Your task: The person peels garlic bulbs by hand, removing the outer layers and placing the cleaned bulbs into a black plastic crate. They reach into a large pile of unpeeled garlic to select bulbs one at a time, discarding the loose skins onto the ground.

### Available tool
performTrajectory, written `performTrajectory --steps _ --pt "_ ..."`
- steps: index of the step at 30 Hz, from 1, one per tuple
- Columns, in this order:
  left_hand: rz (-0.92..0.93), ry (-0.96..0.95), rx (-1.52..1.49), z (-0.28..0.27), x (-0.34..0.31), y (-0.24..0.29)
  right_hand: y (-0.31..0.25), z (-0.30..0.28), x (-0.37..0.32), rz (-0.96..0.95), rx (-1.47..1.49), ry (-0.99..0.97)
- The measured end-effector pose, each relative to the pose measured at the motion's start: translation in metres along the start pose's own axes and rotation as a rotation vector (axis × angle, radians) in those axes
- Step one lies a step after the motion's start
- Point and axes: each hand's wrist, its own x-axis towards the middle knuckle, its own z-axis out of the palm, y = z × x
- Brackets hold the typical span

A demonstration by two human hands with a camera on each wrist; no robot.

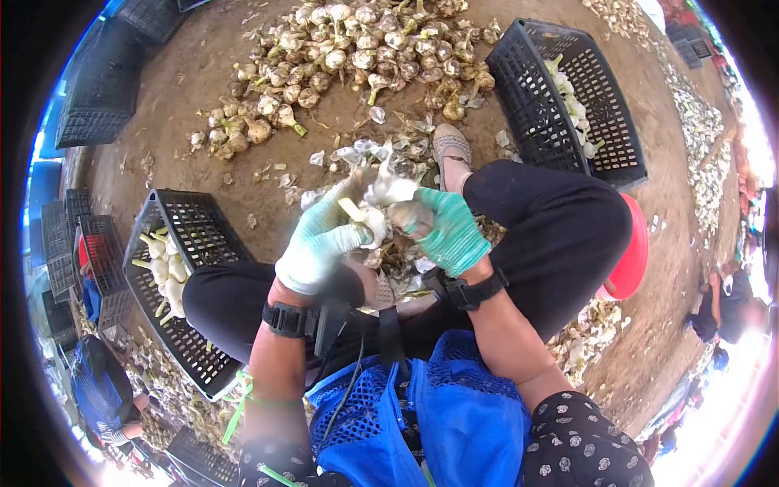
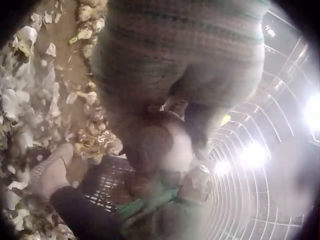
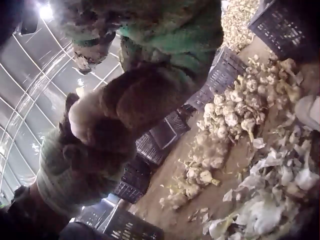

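My left hand (image 1: 320,239), in a whitish knit glove, grips a garlic bulb (image 1: 373,226) with a short cut stem pointing up and left. Close against its other side is my right hand (image 1: 454,231) in a green striped glove, its fingers curled and their tips soiled brown. White papery garlic skin (image 1: 391,190) stands up between the hands, at the right fingers. In the left wrist view the pale bulb (image 2: 177,150) shows beneath the left fingers. From the right wrist the bulb (image 3: 85,117) appears between both gloves, partly hidden by dark fingers.
A heap of untrimmed garlic (image 1: 357,53) lies ahead on the dirt floor, with loose skins (image 1: 365,152) nearer the feet. Black crates with trimmed bulbs stand at left (image 1: 207,227) and right (image 1: 519,97). A red tub (image 1: 629,252) sits beside the right knee.
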Motion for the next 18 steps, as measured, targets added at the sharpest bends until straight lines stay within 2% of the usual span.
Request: performTrajectory --steps 2,5,8,10,12,13,15,16,18 --pt "-0.061 0.031 -0.014 0.002 -0.001 0.002 0.003 0.003 0.001 0.384 0.105 -0.054" --pt "-0.128 -0.025 -0.074 0.000 -0.001 0.006 0.013 0.002 -0.001 0.422 0.040 -0.046" --pt "-0.186 0.019 -0.052 -0.008 -0.002 0.001 0.019 0.003 -0.004 0.447 0.045 -0.004" --pt "-0.149 0.011 -0.072 -0.005 -0.001 0.001 0.022 0.003 -0.005 0.439 0.053 0.006" --pt "-0.110 0.003 -0.093 -0.002 0.000 0.001 0.022 0.002 -0.005 0.317 0.077 0.004" --pt "-0.124 -0.003 -0.082 0.001 -0.001 0.002 0.015 0.002 -0.004 0.317 0.077 0.003" --pt "-0.139 -0.012 -0.070 0.003 -0.001 0.005 -0.003 0.002 -0.001 0.247 -0.106 -0.038" --pt "-0.157 -0.020 -0.075 0.003 -0.001 0.006 -0.002 0.001 -0.002 0.247 -0.107 -0.035" --pt "-0.175 -0.026 -0.081 0.001 -0.001 0.007 0.000 -0.002 -0.004 0.441 0.132 -0.033"
